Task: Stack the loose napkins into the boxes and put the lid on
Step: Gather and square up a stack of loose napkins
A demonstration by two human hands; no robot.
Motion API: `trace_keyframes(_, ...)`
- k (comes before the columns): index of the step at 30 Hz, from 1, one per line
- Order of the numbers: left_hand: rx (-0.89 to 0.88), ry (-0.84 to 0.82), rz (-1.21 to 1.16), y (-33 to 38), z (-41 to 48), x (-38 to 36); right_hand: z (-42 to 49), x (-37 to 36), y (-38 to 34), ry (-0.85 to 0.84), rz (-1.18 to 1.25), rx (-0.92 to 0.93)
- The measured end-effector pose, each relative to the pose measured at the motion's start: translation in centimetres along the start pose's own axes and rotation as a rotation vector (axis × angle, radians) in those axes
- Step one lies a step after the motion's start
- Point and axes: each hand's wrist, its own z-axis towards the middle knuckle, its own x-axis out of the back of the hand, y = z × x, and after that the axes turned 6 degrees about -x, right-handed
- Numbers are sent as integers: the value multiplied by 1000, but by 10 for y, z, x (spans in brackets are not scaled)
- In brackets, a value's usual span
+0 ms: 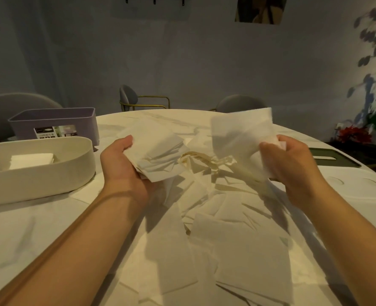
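My left hand (125, 164) is raised over the middle of the table (17, 239), palm turned up and inward, forearm reaching in from the near left corner. Its fingers are curled under a fanned stack of napkins (160, 153) with the thumb bent over the stack's left edge, so the stack is gripped and lifted off the surface.

My right hand (293, 168) is up at about the same height, back of the hand toward me, forearm coming in from the near right corner. Its fingers are bunched round the corner of a single napkin (240, 133), which stands up and spreads to the left of the fist, blurred. The two hands are apart, with a gap between stack and sheet.

Below and between my arms, the loose napkins (215, 228) lie scattered in overlapping layers from the middle of the table to its near edge.

At the left edge sits the cream oval box (39, 177), open, with a small pile of folded napkins (31, 160) lying flat inside. Just behind it, toward the far left, stands the purple box (54, 120), also open; I cannot see its contents. A flat dark green lid (334, 160) with a slot lies at the right edge, well apart from both boxes.
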Motion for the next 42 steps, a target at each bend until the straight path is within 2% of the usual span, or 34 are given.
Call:
trace_keyframes(2, 17, -32, 19, -1, -4, -2, 4, 3, -2, 69, 117, -155)
trace_keyframes(4, 73, -80, 58, -3, -10, -6, 5, 5, -4, 117, 269, -228)
trace_keyframes(7, 153, -139, 103, -10, -19, -13, 4, 8, -5, 149, 457, -251)
trace_keyframes(9, 208, -174, 116, -17, -25, -17, 5, 8, -6, 185, 426, -209)
trace_keyframes(11, 265, -200, 130, -24, -30, -19, 4, 5, -6, 235, 270, -72)
trace_keyframes(15, 370, -249, 158, -37, -38, -20, -14, -11, -2, 209, -40, 490)
trace_keyframes(17, 389, -248, 157, -39, -40, -21, -16, -18, 5, 161, -200, 669)
trace_keyframes(22, 299, -138, 134, -35, -44, -29, -18, -19, 4, -39, -380, 706)
trace_keyframes(25, 231, -141, 145, -30, -46, -33, -21, -17, 0, -135, -450, 764)
trace_keyframes(27, 235, -145, 152, -29, -44, -30, -23, -18, -2, -213, -449, 733)
trace_keyframes(30, 335, -169, 145, -31, -39, -24, -23, -14, -3, -275, -423, 680)
trace_keyframes(34, 349, -129, 189, -33, -31, -16, -13, -3, -1, -171, -294, 581)
trace_keyframes(36, 343, -129, 187, -32, -29, -15, -5, -1, 3, -127, -201, 440)
trace_keyframes(40, 337, -139, 181, -33, -27, -13, 3, 1, 3, -102, 76, 18)
trace_keyframes(42, 331, -148, 174, -34, -27, -13, 4, 3, 3, -107, 96, -76)
